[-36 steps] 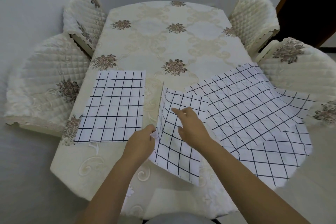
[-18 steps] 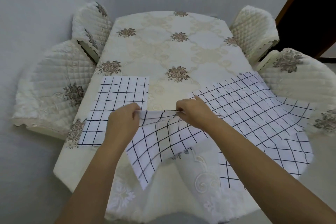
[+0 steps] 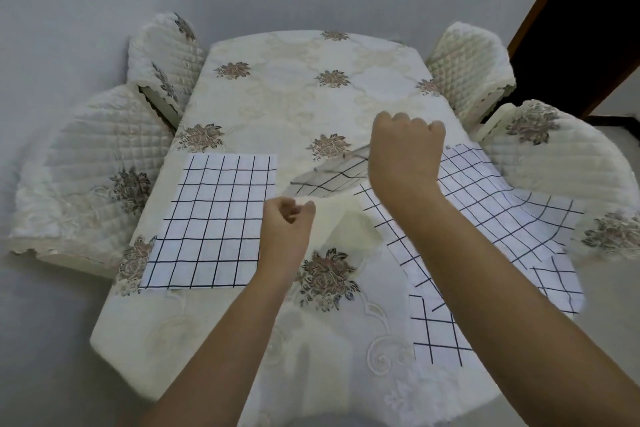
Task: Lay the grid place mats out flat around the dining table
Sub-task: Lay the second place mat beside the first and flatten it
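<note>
A white place mat with a black grid lies flat on the left side of the cream floral dining table. Several more grid mats lie overlapped on the right side and hang over the table's edge. Another grid mat is lifted off the table between my hands and is blurred by motion. My left hand pinches its near edge with curled fingers. My right hand grips its far edge, higher and further in over the table.
Four chairs with quilted cream covers stand around the table: two on the left, two on the right. A dark doorway is at the upper right. Grey floor surrounds the table.
Both hands have lifted the middle mat from the near edge and swung it up and forward. My right hand moved further across the table; the view tilted down.
</note>
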Available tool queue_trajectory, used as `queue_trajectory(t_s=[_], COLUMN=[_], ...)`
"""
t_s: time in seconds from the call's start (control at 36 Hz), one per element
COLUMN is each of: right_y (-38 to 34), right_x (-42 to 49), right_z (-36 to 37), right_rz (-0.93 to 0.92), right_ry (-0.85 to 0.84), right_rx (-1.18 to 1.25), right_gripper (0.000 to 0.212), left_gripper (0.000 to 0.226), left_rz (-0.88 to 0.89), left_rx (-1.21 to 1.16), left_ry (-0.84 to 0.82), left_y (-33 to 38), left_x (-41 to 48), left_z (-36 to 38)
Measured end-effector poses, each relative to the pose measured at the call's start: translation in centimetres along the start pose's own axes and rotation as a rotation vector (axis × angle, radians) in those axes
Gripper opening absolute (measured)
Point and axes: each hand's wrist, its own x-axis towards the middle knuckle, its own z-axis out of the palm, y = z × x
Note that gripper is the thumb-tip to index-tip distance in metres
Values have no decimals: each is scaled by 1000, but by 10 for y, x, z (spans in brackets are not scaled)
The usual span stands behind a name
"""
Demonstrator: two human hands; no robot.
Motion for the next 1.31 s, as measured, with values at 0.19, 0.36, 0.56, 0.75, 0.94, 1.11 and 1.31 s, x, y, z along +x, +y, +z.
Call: queue_trajectory(t_s=[0.19, 0.36, 0.56, 0.75, 0.94, 1.11, 1.31], right_y=[-44, -75, -55, 8, 50, 61, 62], right_x=[-59, -92, -100, -99, -115, -122, -123], right_z=[33, 82, 117, 153, 182, 192, 199], right_rz=[-249, -417, -207, 182, 547, 670, 664], right_ry=[-392, -719, -995, -872, -726, -670, -726], right_rx=[-202, -125, 538, 634, 683, 781, 772], right_gripper=[21, 30, 37, 17, 32, 28, 14], left_gripper=[61, 23, 84, 66, 61, 51, 53], left_rz=[-653, -660, -510, -323, -222, -211, -153], left_rx=[-505, -305, 153, 451, 481, 489, 753], left_ry=[-415, -397, -254, -353, -316, -149, -83], left_y=[-40, -60, -101, -104, -106, -121, -137], left_x=[11, 6, 28, 46, 70, 73, 54], left_z=[5, -1, -15, -18, -12, -14, -30])
